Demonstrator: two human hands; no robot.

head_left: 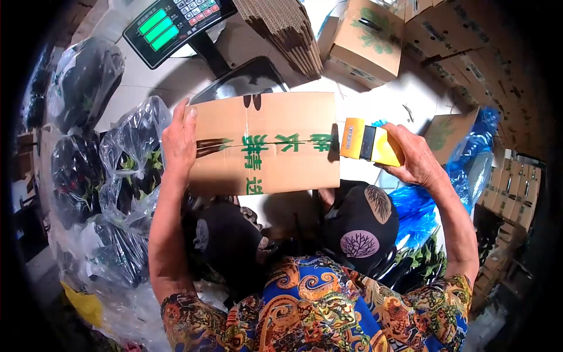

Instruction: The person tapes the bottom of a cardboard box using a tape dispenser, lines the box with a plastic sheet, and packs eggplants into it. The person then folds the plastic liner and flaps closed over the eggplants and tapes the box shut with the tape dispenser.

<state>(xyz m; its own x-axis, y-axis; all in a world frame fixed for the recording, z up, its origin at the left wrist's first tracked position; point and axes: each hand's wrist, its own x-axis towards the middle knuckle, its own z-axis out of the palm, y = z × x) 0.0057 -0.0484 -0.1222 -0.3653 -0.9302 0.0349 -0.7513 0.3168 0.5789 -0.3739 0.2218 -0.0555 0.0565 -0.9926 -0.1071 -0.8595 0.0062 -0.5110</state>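
Observation:
A cardboard box (293,170) with green printed characters lies in front of me, above my knees, its flap seam running left to right. My left hand (179,141) grips the box's left edge, the thumb by the upper corner. At the opposite end, my right hand (415,157) is wrapped around a yellow tape dispenser (353,139) with a dark band across it. The dispenser's front is close to the box's right edge; whether it touches is unclear. The fingers under the dispenser are partly hidden.
Behind the box stands a scale with a lit green display (158,29). Flattened cardboard sheets (287,35) and a box (369,41) are farther back. Plastic bags of dark produce (132,158) crowd the left. Blue plastic (416,214) lies at right, with stacked boxes (469,53) beyond.

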